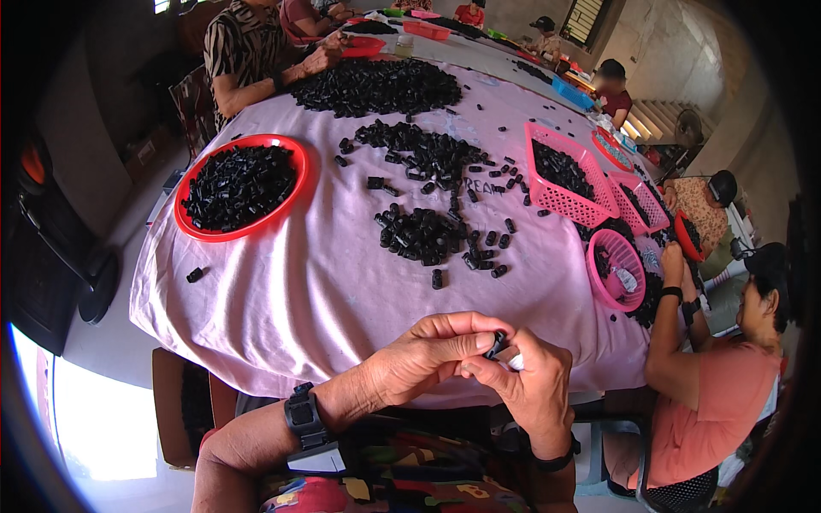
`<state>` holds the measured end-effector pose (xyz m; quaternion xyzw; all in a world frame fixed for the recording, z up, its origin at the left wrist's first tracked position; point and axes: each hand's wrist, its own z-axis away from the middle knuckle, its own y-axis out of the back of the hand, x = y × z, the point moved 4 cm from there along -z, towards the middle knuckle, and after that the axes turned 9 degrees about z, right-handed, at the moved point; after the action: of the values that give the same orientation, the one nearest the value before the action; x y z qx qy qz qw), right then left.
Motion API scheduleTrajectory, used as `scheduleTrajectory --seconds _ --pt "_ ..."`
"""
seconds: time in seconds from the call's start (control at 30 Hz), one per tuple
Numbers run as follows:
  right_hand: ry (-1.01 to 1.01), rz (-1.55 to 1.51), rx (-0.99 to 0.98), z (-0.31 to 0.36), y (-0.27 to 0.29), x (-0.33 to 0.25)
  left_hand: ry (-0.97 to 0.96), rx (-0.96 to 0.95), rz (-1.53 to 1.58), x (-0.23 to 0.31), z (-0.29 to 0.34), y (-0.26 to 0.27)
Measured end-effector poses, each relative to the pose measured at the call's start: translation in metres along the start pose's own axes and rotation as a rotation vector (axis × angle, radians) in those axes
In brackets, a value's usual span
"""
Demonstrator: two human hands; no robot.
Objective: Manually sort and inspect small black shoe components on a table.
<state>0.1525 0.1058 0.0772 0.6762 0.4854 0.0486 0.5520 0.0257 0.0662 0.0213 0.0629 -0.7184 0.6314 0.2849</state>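
Observation:
Close to the table's front edge, my left hand [436, 355] pinches a small black cylindrical part [495, 344] between thumb and forefinger. My right hand [534, 376] meets it there, its thumb and fingers closed around the same part, with a bit of something white [516, 362] showing between them. What the white bit is I cannot make out. Beyond my hands, a loose pile of black cylindrical parts [419, 235] lies on the pink cloth [342, 299], and one part [438, 279] stands apart on its near side.
A red round tray [301, 184] heaped with black parts sits at left. Larger piles [376, 85] lie farther back. At right are a pink basket [571, 201] and a round pink basket [616, 301]. A person in an orange shirt [714, 402] works at right; others sit around the table.

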Motion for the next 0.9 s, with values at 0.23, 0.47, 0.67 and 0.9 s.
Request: scheduleTrajectory --seconds 0.23,0.47,0.67,0.9 --pt "0.095 0.040 0.021 0.000 -0.002 0.000 -0.007 0.011 0.085 0.001 0.001 0.002" --pt "0.077 -0.170 0.118 0.003 0.005 -0.001 0.004 0.033 0.101 -0.002 -0.001 0.008" --pt "0.102 -0.191 0.113 0.003 0.009 -0.005 0.001 0.017 0.123 -0.002 -0.001 0.006" --pt "0.128 -0.162 0.127 0.002 0.010 -0.006 -0.003 0.026 0.122 -0.001 0.000 0.005"
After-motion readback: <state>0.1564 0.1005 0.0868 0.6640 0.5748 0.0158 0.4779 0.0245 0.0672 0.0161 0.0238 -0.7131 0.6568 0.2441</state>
